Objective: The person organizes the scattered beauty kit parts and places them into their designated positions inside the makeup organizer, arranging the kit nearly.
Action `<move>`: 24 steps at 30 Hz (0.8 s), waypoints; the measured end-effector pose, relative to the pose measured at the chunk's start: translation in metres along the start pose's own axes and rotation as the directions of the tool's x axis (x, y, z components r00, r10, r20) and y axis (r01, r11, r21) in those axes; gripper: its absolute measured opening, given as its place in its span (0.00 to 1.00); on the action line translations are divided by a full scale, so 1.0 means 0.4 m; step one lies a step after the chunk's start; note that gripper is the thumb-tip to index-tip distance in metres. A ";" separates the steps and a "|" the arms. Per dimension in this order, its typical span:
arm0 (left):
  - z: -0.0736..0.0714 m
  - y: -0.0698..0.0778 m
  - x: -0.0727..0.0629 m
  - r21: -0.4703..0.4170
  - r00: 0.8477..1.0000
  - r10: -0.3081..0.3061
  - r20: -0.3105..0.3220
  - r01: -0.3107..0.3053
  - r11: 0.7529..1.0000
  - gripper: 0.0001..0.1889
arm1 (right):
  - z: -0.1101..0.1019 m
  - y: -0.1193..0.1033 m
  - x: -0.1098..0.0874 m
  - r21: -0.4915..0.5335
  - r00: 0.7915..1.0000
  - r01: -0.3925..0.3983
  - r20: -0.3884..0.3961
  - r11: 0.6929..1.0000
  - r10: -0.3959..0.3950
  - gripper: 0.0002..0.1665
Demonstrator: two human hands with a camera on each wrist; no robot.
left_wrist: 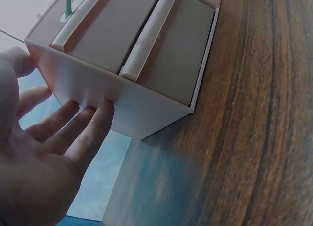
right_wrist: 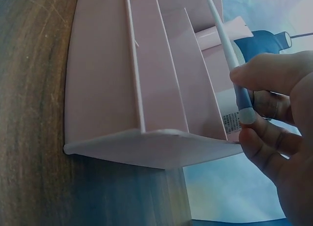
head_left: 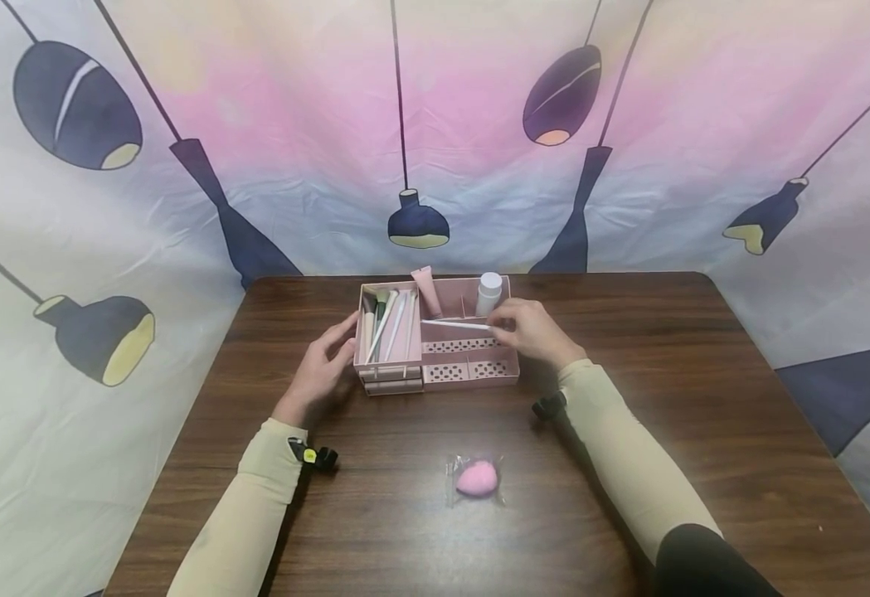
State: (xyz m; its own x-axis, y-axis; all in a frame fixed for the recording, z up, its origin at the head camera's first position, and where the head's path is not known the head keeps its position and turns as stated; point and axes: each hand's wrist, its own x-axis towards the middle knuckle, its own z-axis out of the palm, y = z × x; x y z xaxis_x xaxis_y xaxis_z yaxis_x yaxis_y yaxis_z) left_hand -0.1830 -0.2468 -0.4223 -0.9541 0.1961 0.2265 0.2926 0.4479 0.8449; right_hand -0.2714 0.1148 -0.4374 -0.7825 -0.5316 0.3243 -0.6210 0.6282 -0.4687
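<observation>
A pink desktop organizer (head_left: 470, 382) stands near the back of the table. My left hand (head_left: 321, 369) touches its left side with fingers extended; in the left wrist view the fingertips of that hand (left_wrist: 54, 143) rest against the side wall, beside two drawers with pale handles (left_wrist: 149, 37). My right hand (head_left: 533, 332) pinches one end of a slim white stick (head_left: 455, 325) and holds it over the right compartments. Up close, the stick (right_wrist: 222, 35) tapers and has a darker band near the pinched end; its exact kind is unclear. Several makeup brushes (head_left: 382, 319) lie in the left top tray.
A pink squeeze tube (head_left: 427, 292) and a white bottle (head_left: 488, 293) stand in the organizer's back compartments. A pink makeup sponge (head_left: 477, 478) in clear wrapping lies on the wooden table (head_left: 375, 531) in front. A printed cloth (head_left: 315, 124) hangs behind the table.
</observation>
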 end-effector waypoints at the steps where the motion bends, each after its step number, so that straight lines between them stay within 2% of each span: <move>1: 0.000 0.001 0.000 0.002 1.000 0.000 0.001 0.000 1.000 0.25 | 0.001 0.000 0.001 -0.011 1.000 0.002 0.005 1.000 -0.002 0.08; 8: 0.000 0.000 0.002 0.016 1.000 0.011 0.005 -0.011 1.000 0.25 | 0.004 0.001 0.002 -0.060 0.999 -0.010 0.049 0.998 0.013 0.16; 24: 0.001 0.000 0.001 0.009 1.000 0.003 0.004 -0.003 1.000 0.25 | 0.000 -0.008 -0.020 -0.036 0.999 -0.016 0.049 0.999 0.018 0.17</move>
State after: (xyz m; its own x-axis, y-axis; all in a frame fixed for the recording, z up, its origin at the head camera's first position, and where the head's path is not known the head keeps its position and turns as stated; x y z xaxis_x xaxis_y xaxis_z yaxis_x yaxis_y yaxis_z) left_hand -0.1834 -0.2465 -0.4223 -0.9530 0.2011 0.2266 0.2957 0.4549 0.8400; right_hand -0.2630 0.1170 -0.4385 -0.7903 -0.5474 0.2754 -0.6096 0.6567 -0.4441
